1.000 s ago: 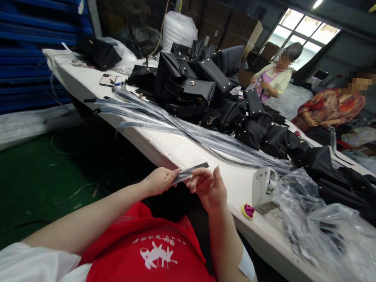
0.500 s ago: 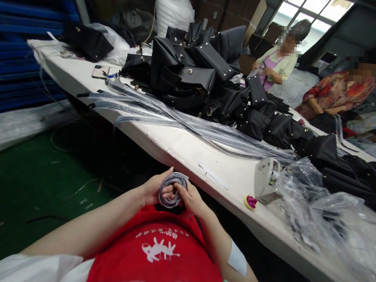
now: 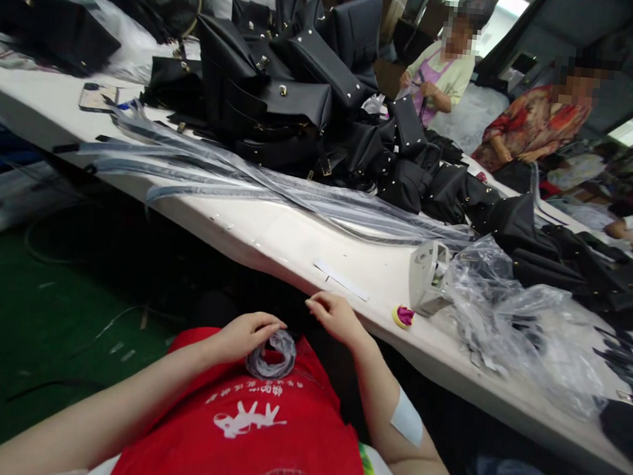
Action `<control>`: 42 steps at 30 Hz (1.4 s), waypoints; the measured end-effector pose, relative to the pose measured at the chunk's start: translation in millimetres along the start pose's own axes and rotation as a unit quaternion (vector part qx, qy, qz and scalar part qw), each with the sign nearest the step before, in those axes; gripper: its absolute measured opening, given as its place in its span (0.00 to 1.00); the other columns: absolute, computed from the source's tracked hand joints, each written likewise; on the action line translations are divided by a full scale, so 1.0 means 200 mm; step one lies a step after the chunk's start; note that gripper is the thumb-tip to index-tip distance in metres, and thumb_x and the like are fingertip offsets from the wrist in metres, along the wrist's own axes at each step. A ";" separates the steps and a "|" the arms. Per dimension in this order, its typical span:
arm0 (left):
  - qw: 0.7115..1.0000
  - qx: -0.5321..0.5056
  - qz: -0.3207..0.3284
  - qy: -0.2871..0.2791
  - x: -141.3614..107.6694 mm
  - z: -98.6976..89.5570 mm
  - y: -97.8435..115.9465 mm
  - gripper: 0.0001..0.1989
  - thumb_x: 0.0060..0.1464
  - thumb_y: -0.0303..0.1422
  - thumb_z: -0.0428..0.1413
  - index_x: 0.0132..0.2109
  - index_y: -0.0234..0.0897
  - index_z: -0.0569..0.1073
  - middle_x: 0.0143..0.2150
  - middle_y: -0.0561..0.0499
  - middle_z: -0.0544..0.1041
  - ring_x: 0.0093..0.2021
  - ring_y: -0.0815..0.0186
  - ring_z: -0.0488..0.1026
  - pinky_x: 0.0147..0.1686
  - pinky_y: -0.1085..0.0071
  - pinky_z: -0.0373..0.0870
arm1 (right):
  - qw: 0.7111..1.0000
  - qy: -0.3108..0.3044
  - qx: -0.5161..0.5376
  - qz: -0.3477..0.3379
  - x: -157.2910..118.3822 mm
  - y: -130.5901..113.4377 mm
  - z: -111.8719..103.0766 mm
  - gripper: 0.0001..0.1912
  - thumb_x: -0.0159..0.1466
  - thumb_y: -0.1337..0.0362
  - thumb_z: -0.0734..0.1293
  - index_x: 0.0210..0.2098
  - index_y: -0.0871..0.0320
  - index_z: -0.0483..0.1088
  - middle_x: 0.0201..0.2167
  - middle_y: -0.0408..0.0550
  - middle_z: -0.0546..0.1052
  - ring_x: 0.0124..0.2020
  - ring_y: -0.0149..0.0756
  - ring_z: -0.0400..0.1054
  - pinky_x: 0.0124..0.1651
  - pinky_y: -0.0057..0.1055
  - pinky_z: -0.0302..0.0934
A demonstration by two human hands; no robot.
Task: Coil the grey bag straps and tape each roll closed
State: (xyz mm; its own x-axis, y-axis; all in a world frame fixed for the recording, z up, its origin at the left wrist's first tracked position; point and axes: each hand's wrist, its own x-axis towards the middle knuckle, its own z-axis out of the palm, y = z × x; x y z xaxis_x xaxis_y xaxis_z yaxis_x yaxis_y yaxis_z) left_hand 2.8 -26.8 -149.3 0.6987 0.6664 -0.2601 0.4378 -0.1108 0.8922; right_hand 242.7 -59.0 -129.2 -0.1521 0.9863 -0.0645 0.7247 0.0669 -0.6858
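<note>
A rolled-up strap in clear plastic film rests against my red apron in the head view. My left hand grips the roll from its upper left, thumb and fingers closed on its rim. Apart from the roll, to the upper right, my right hand hovers by the table's near edge. Its fingers are curled together, and no object shows in them. Long film-wrapped straps like the rolled one lie along the table beyond my hands.
Black bags are heaped on the white table. A white tape dispenser, a small yellow-rimmed roll and crumpled clear plastic lie to the right. A phone is at left. Two people work across the table.
My right hand has let go of the rolled strap and moved away to the upper right. My left hand keeps the roll, now lower against the apron. The view has shifted right.
</note>
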 end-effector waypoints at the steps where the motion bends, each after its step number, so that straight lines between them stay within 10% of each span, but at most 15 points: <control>1: 1.000 -0.029 -0.012 0.005 0.00 0.00 0.00 0.19 0.58 0.45 0.49 0.42 0.36 0.77 0.39 0.47 0.78 0.41 0.59 0.73 0.43 0.66 0.67 | 0.996 0.081 -0.026 0.014 0.01 0.04 -0.04 0.16 0.67 0.54 0.58 0.39 0.58 0.72 0.36 0.48 0.76 0.37 0.35 0.69 0.42 0.29 0.60; 4: 0.991 -0.129 -0.042 0.013 -0.02 0.00 0.01 0.20 0.54 0.49 0.53 0.36 0.36 0.75 0.31 0.50 0.76 0.32 0.63 0.71 0.34 0.69 0.68 | 0.961 0.221 -0.148 0.075 0.07 0.16 -0.11 0.13 0.62 0.60 0.64 0.45 0.59 0.71 0.41 0.54 0.73 0.44 0.41 0.66 0.50 0.35 0.58; 13: 0.956 -0.268 -0.120 -0.028 0.00 0.03 0.04 0.26 0.46 0.53 0.58 0.40 0.34 0.73 0.28 0.52 0.74 0.18 0.71 0.66 0.18 0.75 0.63 | 0.957 0.219 -0.135 0.135 0.13 0.26 -0.09 0.02 0.58 0.65 0.66 0.29 0.58 0.70 0.33 0.49 0.72 0.39 0.40 0.65 0.47 0.35 0.58; 20: 0.957 -0.253 -0.139 -0.022 -0.02 0.03 0.03 0.26 0.49 0.52 0.56 0.43 0.34 0.74 0.30 0.50 0.76 0.18 0.72 0.67 0.17 0.75 0.62 | 0.953 0.253 -0.067 0.152 0.09 0.24 -0.17 0.12 0.63 0.65 0.57 0.41 0.59 0.68 0.35 0.49 0.73 0.34 0.37 0.68 0.43 0.35 0.63; 26: 0.955 -0.260 -0.141 -0.008 0.01 0.05 -0.01 0.25 0.49 0.51 0.55 0.43 0.34 0.74 0.27 0.50 0.76 0.16 0.71 0.66 0.17 0.74 0.61 | 0.969 0.111 0.215 0.050 -0.04 -0.03 -0.17 0.16 0.60 0.66 0.59 0.46 0.57 0.71 0.46 0.50 0.73 0.44 0.37 0.69 0.48 0.35 0.65; 31: 0.959 -0.254 -0.124 -0.003 0.01 0.03 -0.01 0.20 0.47 0.46 0.56 0.39 0.33 0.75 0.33 0.47 0.78 0.27 0.65 0.73 0.27 0.70 0.68 | 0.923 -0.038 0.382 0.018 -0.18 -0.26 -0.13 0.30 0.53 0.62 0.72 0.55 0.56 0.65 0.52 0.52 0.71 0.48 0.41 0.69 0.51 0.37 0.64; 42: 0.962 -0.243 -0.122 0.018 0.00 0.03 -0.03 0.15 0.44 0.41 0.55 0.34 0.34 0.75 0.29 0.49 0.77 0.27 0.63 0.72 0.28 0.68 0.68 | 0.983 -0.104 0.151 0.008 -0.31 -0.40 -0.15 0.15 0.64 0.64 0.62 0.48 0.55 0.73 0.39 0.48 0.79 0.36 0.37 0.73 0.42 0.32 0.66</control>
State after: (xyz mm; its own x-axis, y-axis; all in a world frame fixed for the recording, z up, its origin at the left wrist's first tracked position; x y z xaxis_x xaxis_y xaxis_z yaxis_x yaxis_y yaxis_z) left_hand 3.9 -29.4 -156.1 0.5841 0.6550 -0.4793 0.2641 0.4050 0.8753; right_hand 215.2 -121.4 -48.3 -0.3002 0.9322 -0.2024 0.5008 -0.0266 -0.8652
